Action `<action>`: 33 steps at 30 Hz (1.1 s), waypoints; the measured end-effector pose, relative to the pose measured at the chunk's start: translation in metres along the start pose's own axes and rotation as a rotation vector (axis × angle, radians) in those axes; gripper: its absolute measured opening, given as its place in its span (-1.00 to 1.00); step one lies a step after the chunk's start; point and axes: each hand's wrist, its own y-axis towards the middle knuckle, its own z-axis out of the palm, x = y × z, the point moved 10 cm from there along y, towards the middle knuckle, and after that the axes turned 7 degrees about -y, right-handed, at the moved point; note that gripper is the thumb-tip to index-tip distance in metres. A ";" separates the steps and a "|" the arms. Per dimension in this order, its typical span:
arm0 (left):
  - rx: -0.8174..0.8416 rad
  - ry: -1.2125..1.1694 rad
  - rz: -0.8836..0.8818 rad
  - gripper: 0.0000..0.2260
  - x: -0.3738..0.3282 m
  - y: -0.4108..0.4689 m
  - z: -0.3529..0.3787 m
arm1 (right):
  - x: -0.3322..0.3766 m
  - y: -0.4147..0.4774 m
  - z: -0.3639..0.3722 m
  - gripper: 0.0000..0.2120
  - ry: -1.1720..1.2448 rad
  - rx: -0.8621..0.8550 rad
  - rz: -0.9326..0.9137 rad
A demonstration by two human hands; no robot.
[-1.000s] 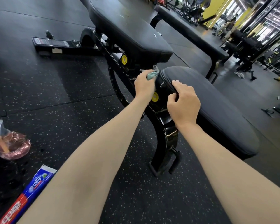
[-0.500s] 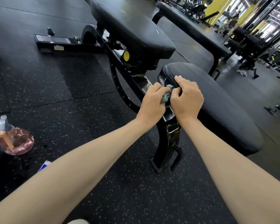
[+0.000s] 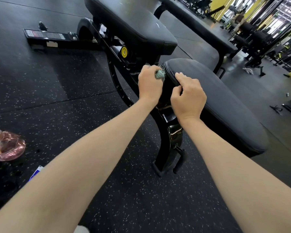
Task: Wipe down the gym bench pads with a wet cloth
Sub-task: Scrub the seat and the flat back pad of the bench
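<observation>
— Where's the cloth [image 3: 160, 75]?
— Bunched in the left hand [image 3: 149, 84], pressed against the seat pad [image 3: 225, 101]'s left end.
— The right hand [image 3: 188, 96]?
— Fingers curled over the pad's edge, just beside.

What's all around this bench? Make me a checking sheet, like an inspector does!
Surface: black speckled floor, with the bench standing on it.
Job's things: cloth bunched against the end of the seat pad nearest the back pad.
Clutter: pink bowl on the floor at left; a box corner by the left arm; white rag far off.
Hands: left hand grips the cloth; right hand curls its fingers over the seat pad's edge.
Cables: nothing seen.
Surroundings: a second bench behind; machines at far right.
</observation>
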 end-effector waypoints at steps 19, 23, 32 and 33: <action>0.034 -0.027 0.077 -0.78 0.000 -0.009 0.001 | 0.001 0.000 -0.001 -0.53 0.005 -0.029 0.008; 0.006 -0.055 0.250 -0.78 -0.010 -0.046 0.001 | 0.002 -0.001 -0.002 -0.54 -0.011 -0.030 -0.001; -0.078 -0.110 0.240 -0.81 -0.010 -0.042 0.002 | 0.008 -0.001 -0.008 -0.52 -0.028 -0.165 -0.062; -0.088 -0.113 0.200 -0.81 -0.006 -0.036 0.000 | 0.008 -0.001 -0.008 -0.53 -0.030 -0.167 -0.066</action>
